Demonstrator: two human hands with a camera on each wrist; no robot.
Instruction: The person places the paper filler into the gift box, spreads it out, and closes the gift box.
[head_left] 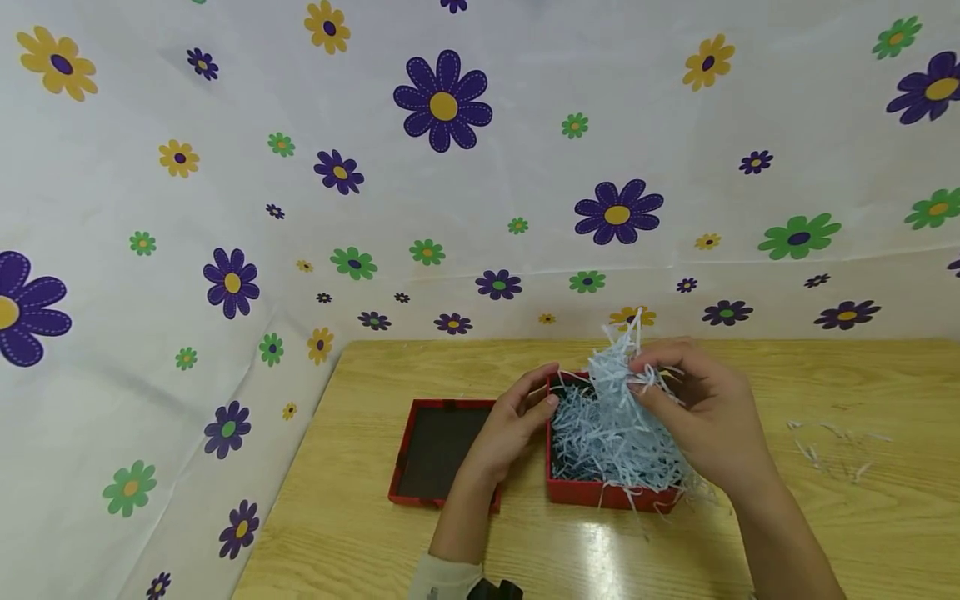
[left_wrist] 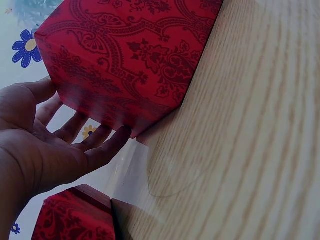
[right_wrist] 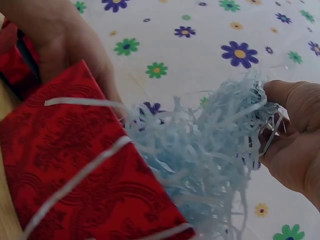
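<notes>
Left hand [head_left: 510, 429] is spread against the red damask-patterned box [head_left: 611, 496] at 9 o'clock, decent brace. Right hand [head_left: 708, 412] is pinching pale-blue shredded paper [head_left: 618, 437] above the box's 1 o'clock. I'd go slow, strands dangle over the 6 o'clock wall.

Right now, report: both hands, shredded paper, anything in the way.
Left fingers against red box's side. Right fingers pinching pale-blue shredded paper above the box. Possible snag: loose strands over its front wall.
</notes>
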